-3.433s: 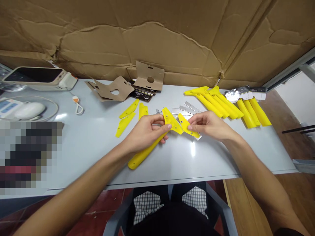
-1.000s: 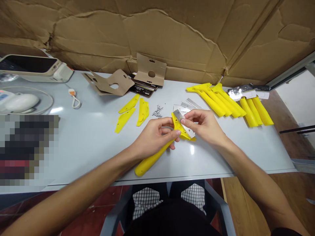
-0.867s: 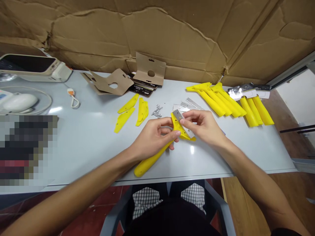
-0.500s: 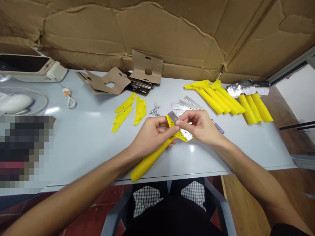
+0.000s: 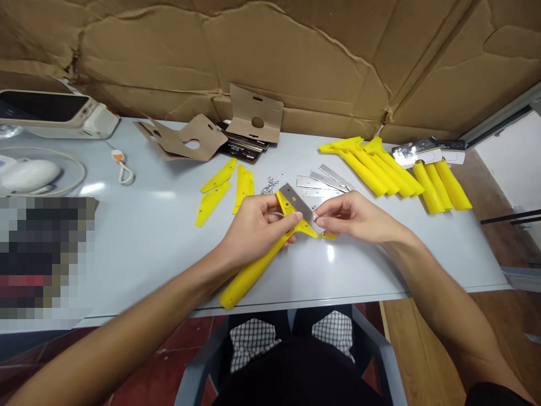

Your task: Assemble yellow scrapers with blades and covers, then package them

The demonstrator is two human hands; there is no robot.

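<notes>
Since the frame half a second earlier, the right hand's [image 5: 359, 220] fingertips had moved from the middle of the blade [image 5: 302, 207] to its lower right end, and the left hand's [image 5: 256, 228] thumb had come onto its face. At the upper left lay a phone [image 5: 44, 106], with a rounded white device [image 5: 34, 176] below it and a short cable [image 5: 120, 163] to the right. Toward the upper middle, folded cardboard [image 5: 205, 135] stood beside black cards [image 5: 242, 149]. Below them lay yellow plates [image 5: 218, 176], then a small heap of screws [image 5: 269, 186]. The left hand grasped the yellow scraper [image 5: 249, 276] in the centre, its handle slanting down to the left, the blade lying across its head under the thumb. The right hand was pinched at the blade's end; whether it gripped the blade or a small shiny bit there, one could not tell. A yellow tip [image 5: 328, 236] showed beneath its fingers. Just above that hand lay loose blades [image 5: 326, 181], then, toward the upper right, a row of yellow handles [image 5: 378, 173] and three more [image 5: 438, 187] in packaging [image 5: 416, 152].
</notes>
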